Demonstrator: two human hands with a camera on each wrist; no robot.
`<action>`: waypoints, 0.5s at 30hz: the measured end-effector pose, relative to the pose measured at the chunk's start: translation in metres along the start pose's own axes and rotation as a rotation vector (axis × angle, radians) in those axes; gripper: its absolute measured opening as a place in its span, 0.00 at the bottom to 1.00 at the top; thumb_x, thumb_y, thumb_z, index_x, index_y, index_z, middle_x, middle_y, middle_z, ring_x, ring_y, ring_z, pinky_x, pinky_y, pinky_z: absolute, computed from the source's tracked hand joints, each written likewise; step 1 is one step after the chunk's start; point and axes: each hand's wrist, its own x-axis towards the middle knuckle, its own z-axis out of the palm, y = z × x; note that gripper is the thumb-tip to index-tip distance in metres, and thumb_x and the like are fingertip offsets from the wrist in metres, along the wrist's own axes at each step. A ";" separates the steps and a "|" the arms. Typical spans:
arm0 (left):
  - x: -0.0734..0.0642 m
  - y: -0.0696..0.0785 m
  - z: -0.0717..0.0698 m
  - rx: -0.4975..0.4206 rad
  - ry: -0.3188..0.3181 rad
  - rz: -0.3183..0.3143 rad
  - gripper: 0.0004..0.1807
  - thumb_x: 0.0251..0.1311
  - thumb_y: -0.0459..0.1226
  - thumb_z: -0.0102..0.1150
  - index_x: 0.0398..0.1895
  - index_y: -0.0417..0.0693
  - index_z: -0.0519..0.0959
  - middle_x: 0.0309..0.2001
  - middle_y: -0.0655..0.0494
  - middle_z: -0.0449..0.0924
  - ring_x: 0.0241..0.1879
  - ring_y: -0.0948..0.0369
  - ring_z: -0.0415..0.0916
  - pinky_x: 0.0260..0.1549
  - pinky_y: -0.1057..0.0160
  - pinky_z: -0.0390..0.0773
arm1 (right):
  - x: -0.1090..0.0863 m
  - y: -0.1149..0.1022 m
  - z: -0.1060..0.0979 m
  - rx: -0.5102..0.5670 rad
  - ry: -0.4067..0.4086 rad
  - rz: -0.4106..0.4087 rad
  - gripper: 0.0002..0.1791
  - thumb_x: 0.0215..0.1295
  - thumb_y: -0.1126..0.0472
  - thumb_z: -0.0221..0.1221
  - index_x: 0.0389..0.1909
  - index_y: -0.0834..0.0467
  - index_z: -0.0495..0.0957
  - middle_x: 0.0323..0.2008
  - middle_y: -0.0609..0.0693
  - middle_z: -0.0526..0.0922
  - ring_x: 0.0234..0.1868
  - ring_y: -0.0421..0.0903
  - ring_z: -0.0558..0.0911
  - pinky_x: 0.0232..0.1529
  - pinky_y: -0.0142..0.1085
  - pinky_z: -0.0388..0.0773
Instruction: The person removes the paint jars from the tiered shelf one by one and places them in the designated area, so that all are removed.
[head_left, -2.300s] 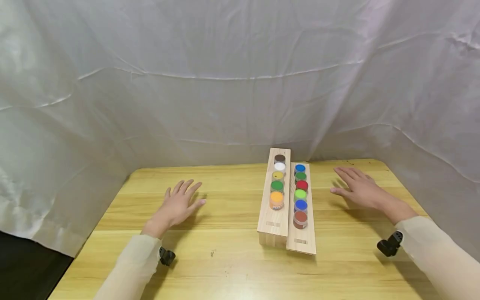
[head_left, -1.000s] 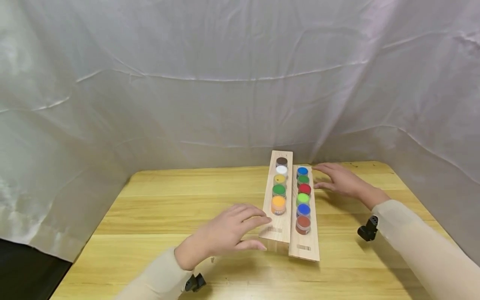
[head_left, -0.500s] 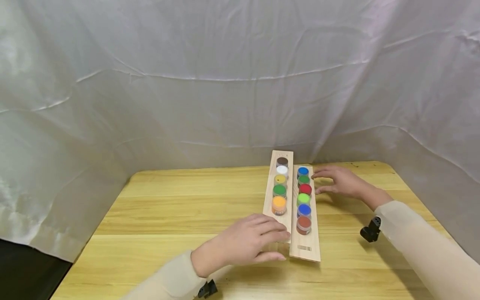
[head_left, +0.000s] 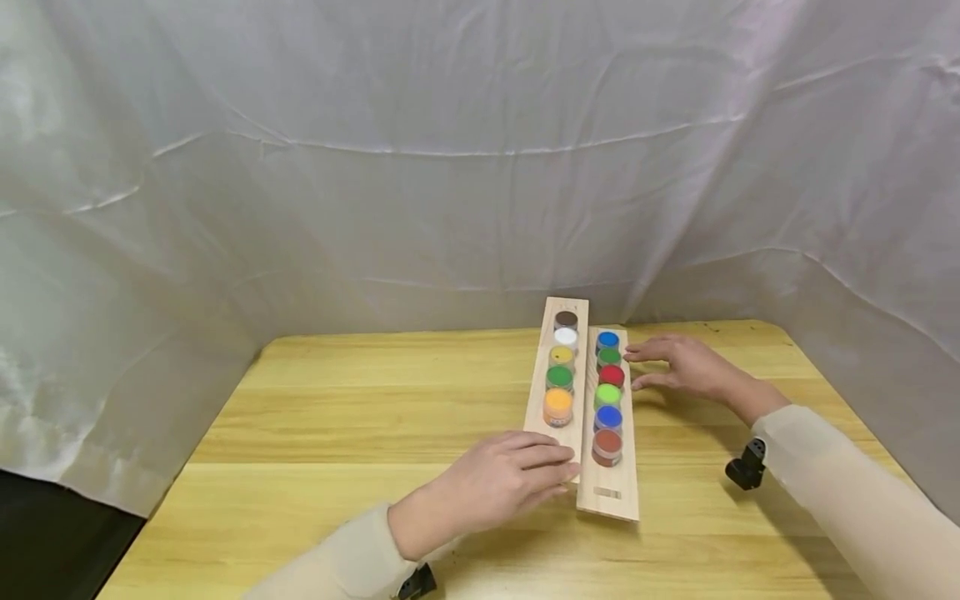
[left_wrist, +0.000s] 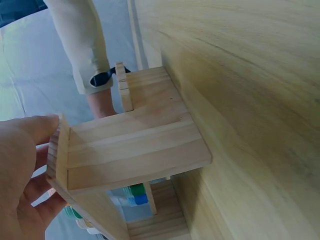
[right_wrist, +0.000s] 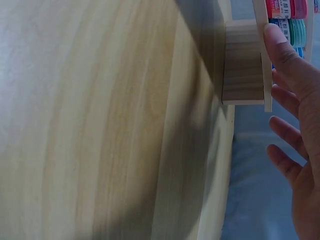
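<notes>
The stepped wooden rack [head_left: 590, 492] stands right of centre in the lower half of the head view. Its two levels, the upper tier [head_left: 536, 396] and the lower tier [head_left: 627, 475], apparently serve to keep both rows of paint jars [head_left: 609, 377] readable by lid colour. Your left hand [head_left: 504, 481] grasps the near end of the upper tier, thumb and fingertips on its edges; your right hand [head_left: 686, 368] is unclenched, fingers loosely spread beside the lower tier's right edge. This opposed placement probably braces the rack while the jars stand loose. Note that the right thumb reaches the edge in the right wrist view, but the bearing of the other fingers cannot be confirmed. The left thumb is concealed in the head view. Your sleeves [head_left: 847, 487] are cut off at the frame's lower margin; the dark area [head_left: 52, 542] at lower left is unidentifiable.
</notes>
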 end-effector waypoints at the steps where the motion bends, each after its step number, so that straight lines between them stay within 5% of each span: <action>1: -0.002 -0.001 0.000 -0.006 0.009 -0.005 0.16 0.66 0.44 0.62 0.54 0.52 0.83 0.52 0.61 0.83 0.54 0.64 0.77 0.62 0.69 0.64 | 0.000 -0.001 0.000 -0.007 0.007 -0.014 0.29 0.52 0.46 0.72 0.53 0.56 0.83 0.56 0.55 0.81 0.55 0.59 0.78 0.56 0.58 0.71; 15: -0.018 -0.002 0.005 -0.007 0.227 -0.144 0.14 0.55 0.48 0.70 0.35 0.48 0.87 0.40 0.56 0.86 0.43 0.62 0.83 0.53 0.65 0.76 | -0.003 -0.017 0.009 -0.040 0.066 -0.020 0.26 0.55 0.46 0.70 0.50 0.57 0.84 0.51 0.56 0.83 0.53 0.58 0.80 0.55 0.57 0.74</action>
